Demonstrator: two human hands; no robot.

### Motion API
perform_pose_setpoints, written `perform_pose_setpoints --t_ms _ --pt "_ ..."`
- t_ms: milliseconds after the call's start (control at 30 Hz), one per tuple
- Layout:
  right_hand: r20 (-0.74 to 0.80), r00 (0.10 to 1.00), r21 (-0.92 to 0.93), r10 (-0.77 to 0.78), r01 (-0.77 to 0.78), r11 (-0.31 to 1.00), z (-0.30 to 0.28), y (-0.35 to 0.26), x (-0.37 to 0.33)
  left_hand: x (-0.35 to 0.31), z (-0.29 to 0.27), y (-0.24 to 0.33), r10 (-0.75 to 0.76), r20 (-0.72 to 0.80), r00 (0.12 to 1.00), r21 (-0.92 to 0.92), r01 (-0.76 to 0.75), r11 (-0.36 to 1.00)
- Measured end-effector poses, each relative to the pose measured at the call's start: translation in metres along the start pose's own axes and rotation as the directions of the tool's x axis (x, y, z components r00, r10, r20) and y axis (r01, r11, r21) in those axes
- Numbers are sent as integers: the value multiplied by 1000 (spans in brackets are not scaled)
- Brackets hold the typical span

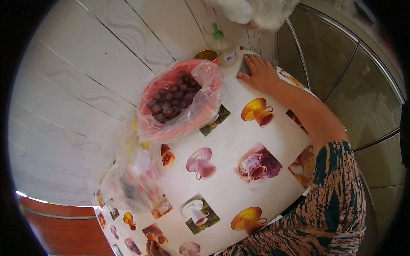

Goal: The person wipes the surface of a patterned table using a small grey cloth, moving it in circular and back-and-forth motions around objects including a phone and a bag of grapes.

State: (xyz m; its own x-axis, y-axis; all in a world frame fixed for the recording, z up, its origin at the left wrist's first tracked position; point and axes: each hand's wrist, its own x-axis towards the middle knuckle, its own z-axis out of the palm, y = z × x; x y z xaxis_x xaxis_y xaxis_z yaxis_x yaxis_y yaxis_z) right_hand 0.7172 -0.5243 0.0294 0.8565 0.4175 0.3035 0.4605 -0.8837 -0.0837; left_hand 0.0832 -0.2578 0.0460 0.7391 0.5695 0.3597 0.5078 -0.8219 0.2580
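Note:
At the far right of the table, my right hand (pixel 261 74) presses down on a grey cloth (pixel 244 68). Its fingers reach over the far side and the thumb lies at the near edge, so the cloth is mostly covered. Just left of that hand stands a clear bottle (pixel 227 54) with a green cap. My left hand (pixel 156 248) shows only in part at the lower edge; its fingers rest on the printed tablecloth (pixel 226 158), with nothing seen in them.
A red bowl (pixel 143 100) lined with clear plastic holds dark grapes (pixel 173 98) by the white panelled wall (pixel 85 85). A tin (pixel 207 54) stands behind it. Crumpled clear bags (pixel 134 170) lie on the left. A white bundle (pixel 256 13) hangs above the far corner.

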Motion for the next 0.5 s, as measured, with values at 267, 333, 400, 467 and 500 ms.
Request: perform_pose_setpoints --t_ms 267,333,400,467,500 --pt "70 996 -55 57 -53 997 -3 -59 -9 -14 12 -22 -51 -13 999 -57 50 997" --pt "90 994 -107 69 -60 992 -10 -90 -19 -9 8 -18 -50 3 999 -91 50 995" --pt "156 987 -164 41 -15 986 -23 -115 -29 -13 6 -22 -72 5 997 -56 72 996" --pt "91 995 23 -32 30 999 -13 -107 -32 -7 2 -14 -58 25 998 -39 59 998" --pt "56 996 131 -74 66 989 -3 -106 -34 -7 -4 -12 -58 32 998 -13 59 998"
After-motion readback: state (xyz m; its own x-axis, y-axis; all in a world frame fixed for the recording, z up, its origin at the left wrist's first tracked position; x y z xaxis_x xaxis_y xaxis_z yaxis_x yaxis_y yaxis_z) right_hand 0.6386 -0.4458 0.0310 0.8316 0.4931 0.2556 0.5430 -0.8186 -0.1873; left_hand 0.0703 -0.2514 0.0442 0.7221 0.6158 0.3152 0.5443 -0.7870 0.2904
